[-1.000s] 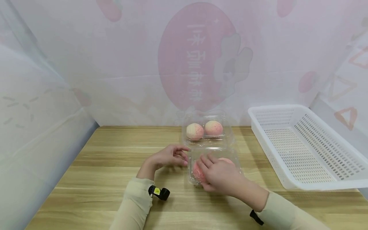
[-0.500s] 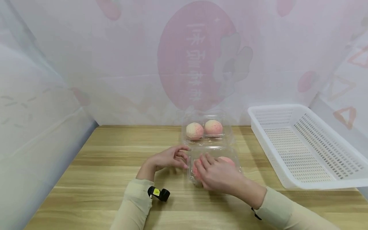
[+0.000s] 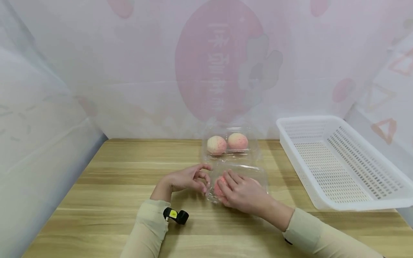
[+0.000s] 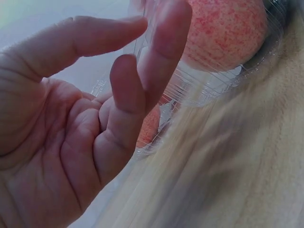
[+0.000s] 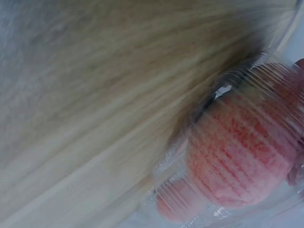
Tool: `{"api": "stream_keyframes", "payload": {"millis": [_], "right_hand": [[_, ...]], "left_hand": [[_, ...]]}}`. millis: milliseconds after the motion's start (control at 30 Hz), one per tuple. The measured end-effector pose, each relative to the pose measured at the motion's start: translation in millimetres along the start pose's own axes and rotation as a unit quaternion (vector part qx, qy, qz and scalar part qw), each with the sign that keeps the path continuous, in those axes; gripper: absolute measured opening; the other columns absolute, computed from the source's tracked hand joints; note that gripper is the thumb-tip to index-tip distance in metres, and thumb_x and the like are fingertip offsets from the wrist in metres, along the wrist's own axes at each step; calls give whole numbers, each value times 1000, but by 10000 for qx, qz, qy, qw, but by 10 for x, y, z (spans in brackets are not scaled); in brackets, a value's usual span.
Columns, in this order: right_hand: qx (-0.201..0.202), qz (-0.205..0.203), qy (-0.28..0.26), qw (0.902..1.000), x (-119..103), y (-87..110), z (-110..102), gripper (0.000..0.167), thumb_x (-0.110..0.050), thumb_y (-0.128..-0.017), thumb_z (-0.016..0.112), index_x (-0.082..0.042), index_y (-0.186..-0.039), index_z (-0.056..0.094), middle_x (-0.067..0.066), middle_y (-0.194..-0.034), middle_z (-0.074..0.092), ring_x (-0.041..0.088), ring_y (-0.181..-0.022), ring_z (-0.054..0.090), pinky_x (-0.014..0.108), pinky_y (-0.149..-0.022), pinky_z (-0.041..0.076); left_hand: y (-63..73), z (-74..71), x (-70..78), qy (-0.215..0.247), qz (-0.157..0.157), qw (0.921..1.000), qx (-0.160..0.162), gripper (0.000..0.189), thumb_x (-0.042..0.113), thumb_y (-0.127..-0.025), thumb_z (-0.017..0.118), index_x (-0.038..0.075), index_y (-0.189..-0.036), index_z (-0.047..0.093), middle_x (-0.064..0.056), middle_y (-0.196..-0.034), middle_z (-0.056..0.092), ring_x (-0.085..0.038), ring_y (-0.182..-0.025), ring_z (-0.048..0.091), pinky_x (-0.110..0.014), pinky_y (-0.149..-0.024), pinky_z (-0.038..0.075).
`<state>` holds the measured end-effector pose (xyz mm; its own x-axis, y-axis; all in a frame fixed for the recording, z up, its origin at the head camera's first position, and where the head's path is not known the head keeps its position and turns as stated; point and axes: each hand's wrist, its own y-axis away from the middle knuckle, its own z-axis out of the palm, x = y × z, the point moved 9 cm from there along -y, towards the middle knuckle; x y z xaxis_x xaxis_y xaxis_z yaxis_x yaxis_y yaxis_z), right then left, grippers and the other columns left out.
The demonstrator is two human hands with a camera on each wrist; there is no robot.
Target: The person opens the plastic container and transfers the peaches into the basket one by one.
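A clear plastic clamshell box [image 3: 258,174] lies near the middle of the wooden table [image 3: 122,186], with pink peaches [image 3: 218,189] inside. My right hand [image 3: 243,191] lies flat on its lid, fingers fairly straight. My left hand [image 3: 193,178] is at the box's left edge, and its half-curled fingertips touch the rim. The left wrist view shows that hand [image 4: 142,42] with the palm open against the ribbed plastic [image 4: 199,90], a speckled peach [image 4: 223,28] behind. In the right wrist view a peach [image 5: 237,152] sits under the ribbed lid [image 5: 223,85]. The box's left end looks slightly raised.
A second clear box [image 3: 255,152] with two pale peaches [image 3: 217,145] stands just behind the near one. A white perforated basket [image 3: 355,207] sits at the right, reaching the table's edge. Printed curtains close off the back and both sides.
The near box has shifted a little to the left and toward me under my right hand. My left fingers have curled more at its left edge.
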<state>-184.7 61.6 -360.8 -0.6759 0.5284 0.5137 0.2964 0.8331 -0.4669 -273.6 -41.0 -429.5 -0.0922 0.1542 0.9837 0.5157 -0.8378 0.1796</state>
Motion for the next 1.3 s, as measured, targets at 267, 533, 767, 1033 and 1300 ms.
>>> {"api": "stream_keyframes", "payload": {"millis": [267,533,767,1033,1300], "right_hand": [[69,-167,116,9998,-58,-21,9,41,-40,-97,51,-6,-109,69,18,-103,75,28,-96,74,34,-71,61],[-87,-32,-19,10000,-70,-19,6,39,-27,-108,30,-8,-110,65,20,-107,74,30,-99,74,36,-69,61],[-183,-335,335,9987,-116,-28,41,55,-19,-108,10,-7,-108,64,20,-104,74,31,-97,74,35,-69,61],[589,-70,119,9982,-95,-22,-27,47,-29,-106,29,-3,-104,68,16,-97,75,28,-91,75,34,-66,61],[669,147,-262,9973,5,12,-56,48,-49,-97,50,-7,-107,71,11,-101,77,22,-93,75,28,-68,60]], "left_hand": [[11,44,-13,209,84,9994,-245,71,-8,-87,66,-7,-138,18,-3,-99,59,-16,-86,72,-29,-84,55],[12,71,-17,178,62,9983,-549,74,-5,-87,69,-4,-138,16,3,-102,57,-11,-91,71,-27,-86,56],[-7,98,-13,141,-74,9992,-373,70,-13,-86,65,1,-136,17,-2,-100,55,-15,-87,71,-28,-83,56],[-26,83,-22,-65,-186,9997,-109,60,-12,-89,62,2,-130,20,-2,-92,57,-17,-80,70,-31,-78,56],[-40,36,-80,-99,-425,9988,204,48,-5,-92,62,2,-127,29,-4,-89,60,-18,-76,69,-33,-74,58]]}}
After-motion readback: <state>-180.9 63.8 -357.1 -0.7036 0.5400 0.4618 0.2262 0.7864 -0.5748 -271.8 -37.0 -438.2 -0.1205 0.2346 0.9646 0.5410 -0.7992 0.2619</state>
